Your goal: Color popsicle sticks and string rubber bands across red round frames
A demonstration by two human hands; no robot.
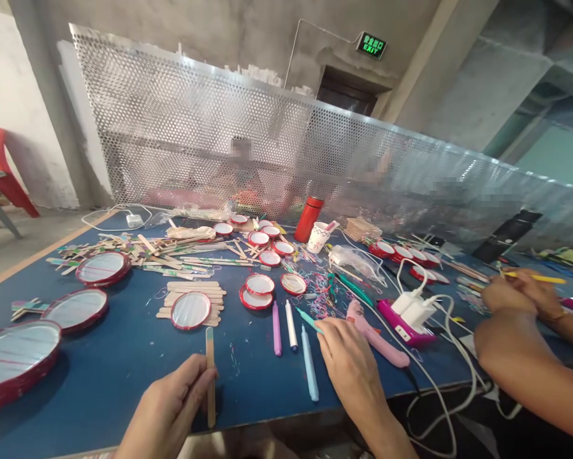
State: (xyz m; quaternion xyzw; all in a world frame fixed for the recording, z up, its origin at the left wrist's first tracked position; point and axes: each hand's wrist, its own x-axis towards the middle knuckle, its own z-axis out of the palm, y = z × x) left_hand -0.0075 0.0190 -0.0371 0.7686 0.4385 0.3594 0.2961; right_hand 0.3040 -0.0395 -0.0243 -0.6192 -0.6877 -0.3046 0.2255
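My left hand [176, 398] pinches a wooden craft stick [210, 389] upright near the table's front edge; its top end is coloured teal. My right hand [348, 360] is closed around the rear of a teal marker [309, 319], whose tip points up and left. Beside it lie a light blue marker [310, 363], a white marker [291, 325] and a purple marker [276, 328]. A pink hot glue gun [379, 338] rests just beyond my right hand. In front of my left hand, a round red-rimmed lid [190, 310] lies on a row of plain sticks [214, 292].
Loose sticks [123, 252] pile at the back left, with larger red-rimmed lids [76, 310] nearby. A red bottle [308, 218], paper cup [319, 237] and tangled coloured bands [322, 287] stand mid-table. Right: a power strip [405, 328] with white cables and a co-worker's arms [525, 357].
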